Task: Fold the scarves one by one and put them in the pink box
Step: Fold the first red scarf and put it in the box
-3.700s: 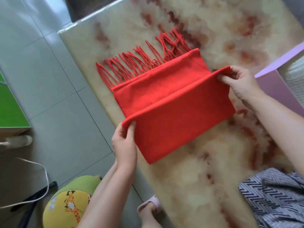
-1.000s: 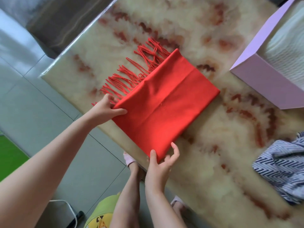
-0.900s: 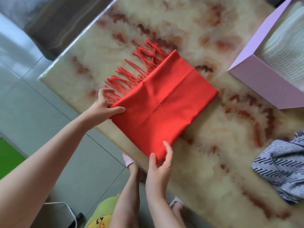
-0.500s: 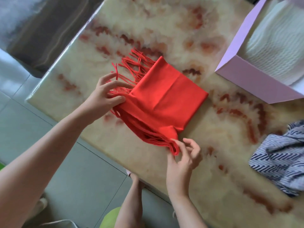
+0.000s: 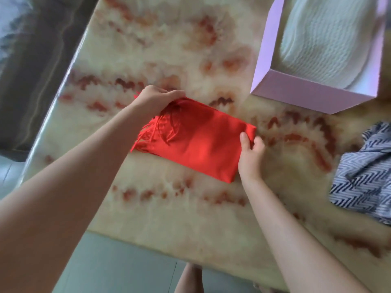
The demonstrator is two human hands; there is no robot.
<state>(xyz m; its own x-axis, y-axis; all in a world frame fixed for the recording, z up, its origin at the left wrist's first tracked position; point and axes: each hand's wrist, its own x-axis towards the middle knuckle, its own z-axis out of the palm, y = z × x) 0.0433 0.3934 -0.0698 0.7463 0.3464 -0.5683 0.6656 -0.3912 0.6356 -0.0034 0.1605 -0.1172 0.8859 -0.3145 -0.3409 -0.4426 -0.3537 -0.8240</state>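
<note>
Red scarf (image 5: 203, 144) just folded smaller; my left hand (image 5: 157, 100) and right hand (image 5: 250, 157) grip its ends, pink box (image 5: 296, 96) next

matt cloth scarf (image 5: 203, 144), glossy marble table (image 5: 169, 49)

You are viewing through one head-worn wide-angle camera, looking forward and steeply down, close over the marbled table (image 5: 190, 49). Your left hand (image 5: 156, 100) and right hand (image 5: 250, 157), gripping the red scarf (image 5: 201, 144), are sitting mid-frame; the pink box (image 5: 306, 96) is occupying the upper right of the frame.
</note>
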